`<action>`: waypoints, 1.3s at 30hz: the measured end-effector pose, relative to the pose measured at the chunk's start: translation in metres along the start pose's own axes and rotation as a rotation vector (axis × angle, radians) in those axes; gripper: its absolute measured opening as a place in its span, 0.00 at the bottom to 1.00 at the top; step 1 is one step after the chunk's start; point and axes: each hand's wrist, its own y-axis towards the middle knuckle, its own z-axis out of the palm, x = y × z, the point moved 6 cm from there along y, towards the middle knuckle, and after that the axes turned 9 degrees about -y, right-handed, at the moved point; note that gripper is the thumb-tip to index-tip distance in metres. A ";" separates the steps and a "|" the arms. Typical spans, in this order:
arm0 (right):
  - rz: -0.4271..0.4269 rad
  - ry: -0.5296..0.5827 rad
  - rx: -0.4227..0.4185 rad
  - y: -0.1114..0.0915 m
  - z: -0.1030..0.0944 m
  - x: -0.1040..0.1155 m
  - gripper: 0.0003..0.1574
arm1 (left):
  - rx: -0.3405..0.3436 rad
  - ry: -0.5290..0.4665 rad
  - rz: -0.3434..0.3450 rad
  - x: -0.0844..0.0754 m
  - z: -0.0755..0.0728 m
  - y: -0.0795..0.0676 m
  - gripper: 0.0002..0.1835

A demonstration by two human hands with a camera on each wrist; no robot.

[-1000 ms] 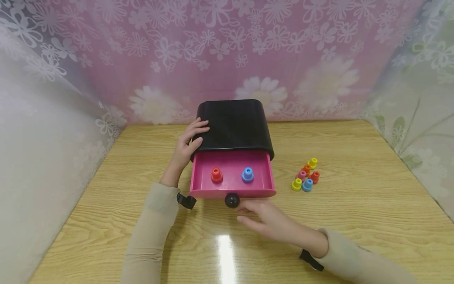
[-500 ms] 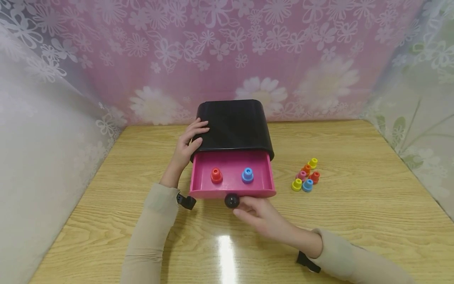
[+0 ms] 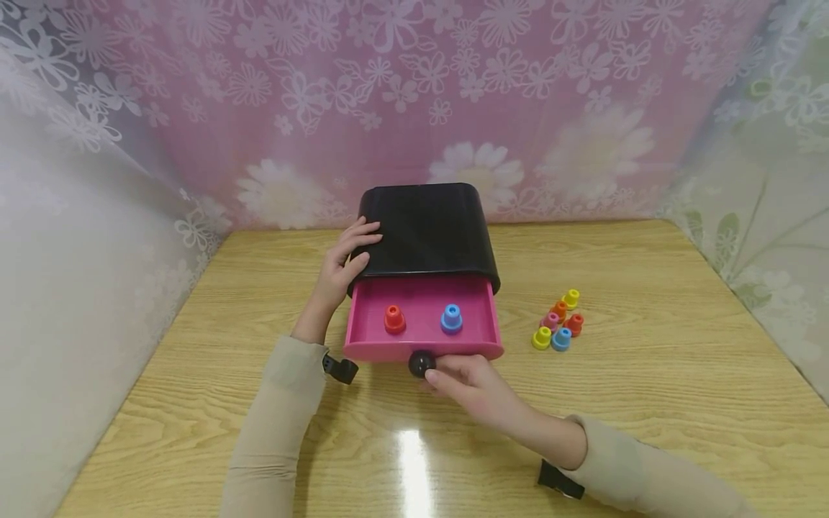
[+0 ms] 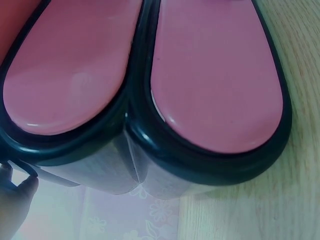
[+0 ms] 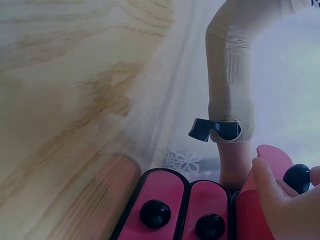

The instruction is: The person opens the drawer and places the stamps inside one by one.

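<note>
A black drawer cabinet (image 3: pixel 427 226) stands mid-table in the head view, its pink top drawer (image 3: pixel 424 351) pulled out. Inside the drawer, a red cone-shaped peg (image 3: pixel 393 320) stands upright left of a similar blue peg (image 3: pixel 452 319). My left hand (image 3: pixel 342 262) rests on the cabinet's top left edge, thumb toward the front and fingers spread over the top. With thumb and fingers, my right hand (image 3: pixel 482 392) pinches the round black knob (image 3: pixel 422 363) on the drawer front. The same knob (image 5: pixel 297 178) shows between the fingers in the right wrist view.
Several coloured pegs (image 3: pixel 562 329) stand clustered on the wooden table (image 3: pixel 648 403) right of the cabinet. Closed pink drawers (image 5: pixel 160 192) with black knobs lie below the open one. A floral curtain (image 3: pixel 440 108) hangs behind the table.
My right hand has moved left and slightly up to the knob; its thumb has come onto the knob's front. The left hand and the pegs stay put.
</note>
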 end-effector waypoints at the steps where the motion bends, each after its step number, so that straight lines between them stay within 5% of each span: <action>1: 0.004 0.004 -0.004 0.000 0.000 0.000 0.17 | -0.001 -0.002 0.004 0.000 0.000 0.000 0.16; 39: 0.248 0.156 -0.069 0.035 -0.022 -0.016 0.23 | -0.012 -0.004 0.005 0.001 -0.001 0.000 0.17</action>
